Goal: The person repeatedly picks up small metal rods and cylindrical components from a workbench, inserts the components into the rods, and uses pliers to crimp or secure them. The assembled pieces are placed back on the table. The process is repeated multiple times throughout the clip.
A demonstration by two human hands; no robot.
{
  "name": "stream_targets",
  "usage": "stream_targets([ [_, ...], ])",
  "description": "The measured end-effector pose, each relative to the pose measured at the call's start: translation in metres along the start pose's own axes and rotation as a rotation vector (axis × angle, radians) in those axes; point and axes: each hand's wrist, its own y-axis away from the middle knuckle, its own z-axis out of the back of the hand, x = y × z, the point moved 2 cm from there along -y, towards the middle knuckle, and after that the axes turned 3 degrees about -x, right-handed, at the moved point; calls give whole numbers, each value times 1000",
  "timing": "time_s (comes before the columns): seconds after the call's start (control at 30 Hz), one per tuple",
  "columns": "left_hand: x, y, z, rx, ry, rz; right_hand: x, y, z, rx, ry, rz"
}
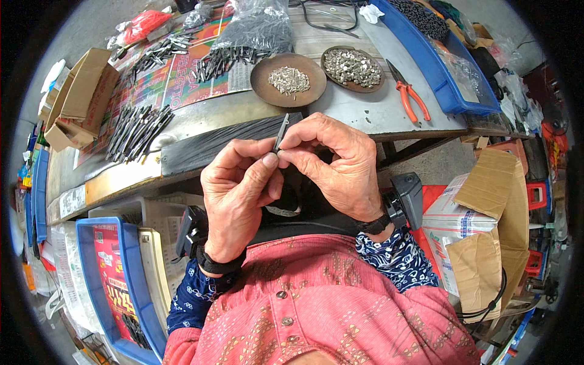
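Though between fingers, slim strip partly above.

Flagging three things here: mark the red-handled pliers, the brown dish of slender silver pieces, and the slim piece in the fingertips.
Red-handled pliers (403, 87): head view, top of the handles.
Brown dish (260, 84): head view, bare left side.
Slim piece (282, 130): head view, mid-shaft.

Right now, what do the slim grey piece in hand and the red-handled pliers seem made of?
Slim grey piece: probably metal with a dull sheen, from its pale highlights, though plastic is possible.
Red-handled pliers: smooth, evenly coloured handles suggest plastic; dull dark head, likely steel.
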Motion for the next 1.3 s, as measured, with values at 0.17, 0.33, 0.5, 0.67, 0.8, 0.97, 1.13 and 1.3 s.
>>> stream_targets([
  [0.17, -1, 2, -1, 14, 2, -6, -3, 1, -3, -60, -29, 40],
  [0.33, -1, 4, -1, -2, -15, 10, -6, 4, -7, -85, -130, -54],
  [0.5, 0, 2, 1, -3, -28, 11, -4, 3, -5, -41, -82, -118],
  [0.67, -7, 2, 5, -4, -217, -48, 3, -6, 4, -43, 177, 83],
  [0.8, -16, 2, 7, 44, -549, -159, 6, -15, 10, -20, 384, 272],
  [0.97, -9, 2, 7, -1, -434, -115, 5, -13, 8, 10, 357, 181],
  [1.13, -1, 2, 8, -34, -223, -96, 2, -6, -4, 13, 300, 257],
  [1.3, -1, 4, 10, -36, -152, -55, -2, -3, -8, -53, 292, 255],
])
